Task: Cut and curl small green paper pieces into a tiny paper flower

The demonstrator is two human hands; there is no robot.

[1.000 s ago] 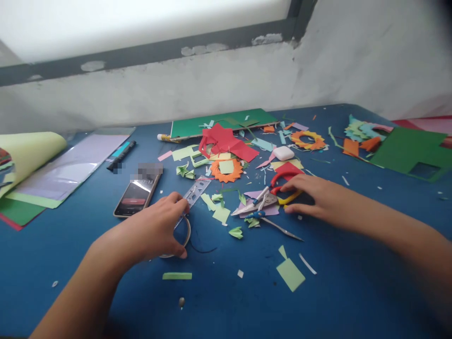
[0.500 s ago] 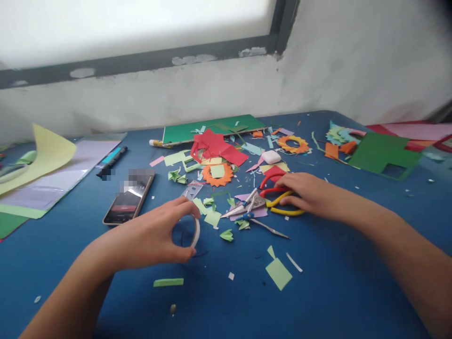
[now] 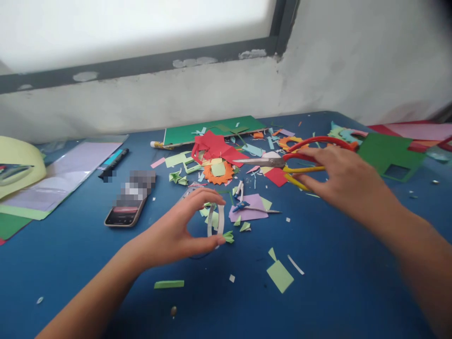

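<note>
Holding a roll of tape (image 3: pixel 216 220) upright between thumb and fingers, the left hand (image 3: pixel 176 230) is just above the blue tabletop (image 3: pixel 335 282). The right hand (image 3: pixel 341 176) grips scissors (image 3: pixel 282 162) with red and yellow handles, lifted over the paper scraps (image 3: pixel 219 172). A phone (image 3: pixel 129 205) lies left.

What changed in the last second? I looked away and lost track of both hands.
The right hand lifted the red-and-yellow-handled scissors off the blue table. The left hand raised the white tape ring upright between thumb and fingers. The phone, compass and paper scraps stayed put.
</note>
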